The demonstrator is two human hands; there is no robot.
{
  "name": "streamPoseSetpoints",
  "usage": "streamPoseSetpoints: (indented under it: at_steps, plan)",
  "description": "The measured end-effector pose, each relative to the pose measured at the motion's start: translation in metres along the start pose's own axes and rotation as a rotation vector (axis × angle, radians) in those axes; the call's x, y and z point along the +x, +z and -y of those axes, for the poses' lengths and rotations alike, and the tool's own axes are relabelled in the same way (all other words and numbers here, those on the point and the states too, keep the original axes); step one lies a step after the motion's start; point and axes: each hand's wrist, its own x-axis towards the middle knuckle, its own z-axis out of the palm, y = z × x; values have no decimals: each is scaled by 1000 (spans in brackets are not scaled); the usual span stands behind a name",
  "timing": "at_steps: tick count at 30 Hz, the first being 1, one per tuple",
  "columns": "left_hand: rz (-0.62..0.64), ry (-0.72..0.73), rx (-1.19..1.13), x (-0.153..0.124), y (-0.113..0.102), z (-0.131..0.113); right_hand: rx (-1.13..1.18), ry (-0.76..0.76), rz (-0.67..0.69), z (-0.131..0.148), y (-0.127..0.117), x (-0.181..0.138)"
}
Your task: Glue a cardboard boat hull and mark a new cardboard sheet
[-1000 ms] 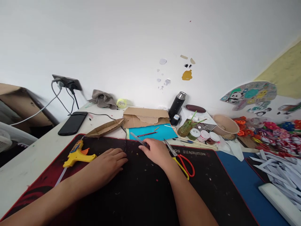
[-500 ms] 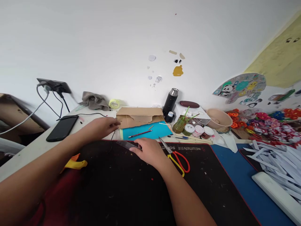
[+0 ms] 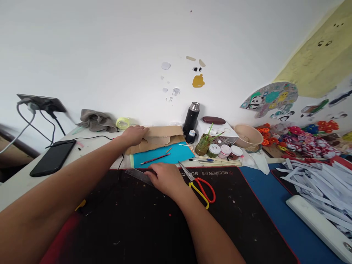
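Note:
My left hand point(image 3: 134, 134) reaches to the back of the desk and rests on the left end of a torn brown cardboard piece point(image 3: 162, 137), fingers curled over its edge. My right hand point(image 3: 163, 178) lies on the black desk mat point(image 3: 154, 223), fingers pressed down on one end of a clear ruler point(image 3: 136, 174). Red and yellow scissors point(image 3: 199, 183) lie just right of that hand. A teal paper sheet point(image 3: 165, 157) with a red pencil point(image 3: 155, 158) on it sits between the cardboard and the mat.
A black phone point(image 3: 52, 157) and cables lie at the left, with a grey cloth point(image 3: 96, 120) behind. A black flask point(image 3: 191, 117), paint jars point(image 3: 224, 151), a brush jar point(image 3: 203, 145) and a beige bowl point(image 3: 247, 135) stand at the back. White paper strips point(image 3: 321, 179) pile at the right.
My left hand has left the mat and reached forward to the cardboard. My right hand has stayed on the ruler. The view has swung right, hiding most of the yellow glue gun behind my left arm.

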Motion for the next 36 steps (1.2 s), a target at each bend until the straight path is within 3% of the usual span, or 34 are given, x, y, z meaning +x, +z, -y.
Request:
streamPoseSetpoints:
  at_steps: [6,15,17,20,23,29,36]
  plan:
    - [-1,-125,19,6,-7,3,-30,-19,25,4,-2,0]
    - [-190,-299,-36,-26,-58,18,21,-26,9,5,-2,-1]
    - [-325,-416,-355,-39,-71,20,71,-19,-25,4,-1,-1]
    - [-389,-476,-524,-55,-83,24,187,1,-80,3,0,0]
    - [-414,-541,-744,-62,-81,25,328,55,-130,0,1,1]
    - [-343,-490,-1287,-71,-58,15,819,227,-237,-17,10,10]
    - [-102,-364,-1598,-89,-50,-16,1268,300,-314,-29,17,21]
